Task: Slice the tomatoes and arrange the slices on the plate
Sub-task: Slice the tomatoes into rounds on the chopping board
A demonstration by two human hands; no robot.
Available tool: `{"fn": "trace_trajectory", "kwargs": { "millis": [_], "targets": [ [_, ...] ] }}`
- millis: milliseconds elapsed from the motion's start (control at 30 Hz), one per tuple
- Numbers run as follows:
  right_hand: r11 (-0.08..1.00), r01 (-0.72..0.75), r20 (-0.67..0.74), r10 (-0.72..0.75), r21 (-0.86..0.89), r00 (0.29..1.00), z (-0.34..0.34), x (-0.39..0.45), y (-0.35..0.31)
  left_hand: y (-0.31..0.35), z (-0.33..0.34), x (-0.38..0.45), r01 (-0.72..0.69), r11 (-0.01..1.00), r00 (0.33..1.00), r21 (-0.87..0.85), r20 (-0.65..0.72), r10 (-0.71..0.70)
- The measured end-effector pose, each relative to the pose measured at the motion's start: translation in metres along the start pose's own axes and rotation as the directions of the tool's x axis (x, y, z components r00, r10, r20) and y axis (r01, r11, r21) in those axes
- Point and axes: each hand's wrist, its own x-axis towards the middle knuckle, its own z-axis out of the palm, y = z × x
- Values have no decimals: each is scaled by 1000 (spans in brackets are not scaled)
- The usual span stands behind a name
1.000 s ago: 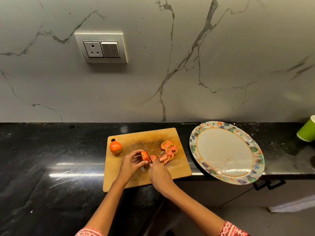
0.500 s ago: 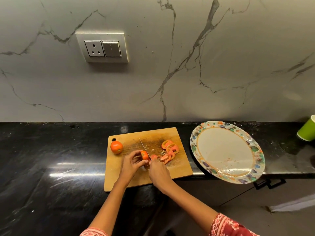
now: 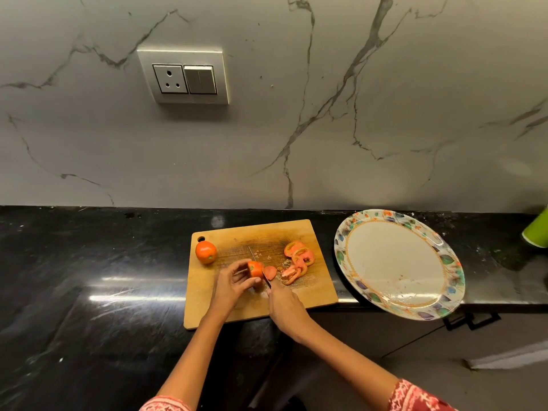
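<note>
slice (image 3: 270, 272) had dropped off the blade since earlier | plate (image 3: 444, 256) at bench's front edge | board (image 3: 207, 292) | right hand (image 3: 286, 307) gripped knife (image 3: 258, 264) | left hand (image 3: 229, 284) pinched tomato (image 3: 255, 269) mid-board | whole tomato (image 3: 205, 252) at board's far-left corner

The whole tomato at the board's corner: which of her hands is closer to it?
Left. The left hand holds the part-cut tomato just right of and nearer than the whole tomato; the right hand, gripping the knife, sits farther right.
</note>
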Motion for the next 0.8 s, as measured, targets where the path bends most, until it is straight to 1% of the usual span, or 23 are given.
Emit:
{"fn": "trace_trajectory", "kwargs": {
  "millis": [233, 400, 533, 600, 667, 733, 800],
  "targets": [
    [1000, -11, 4, 11, -27, 1000, 0, 12, -6, 1, -1, 0, 9, 1000, 1000, 17, 2, -9],
    [997, -11, 39, 14, -81, 999, 5, -9, 11, -1, 2, -4, 13, 1000, 1000, -11, -22, -13],
    [998, -54, 68, 56, -34, 996, 2, 4, 0, 1, 4, -6, 3, 1000, 1000, -22, -18, -4],
    [998, -51, 77, 54, -37, 996, 4, 3, -1, -2, 1, -9, 8, 999, 999, -34, -50, -10],
    [994, -36, 73, 44, -102, 996, 7, -8, 10, -4, -3, -11, 25, 998, 996, -50, -82, -29],
    [987, -14, 53, 23, -162, 998, 6, -21, 21, -4, -4, -14, 30, 998, 996, -47, -77, -33],
    [988, -12, 10, 14, -152, 1000, 4, -23, 24, -1, -3, -15, 32, 998, 997, -48, -67, -35]
  ]
}}
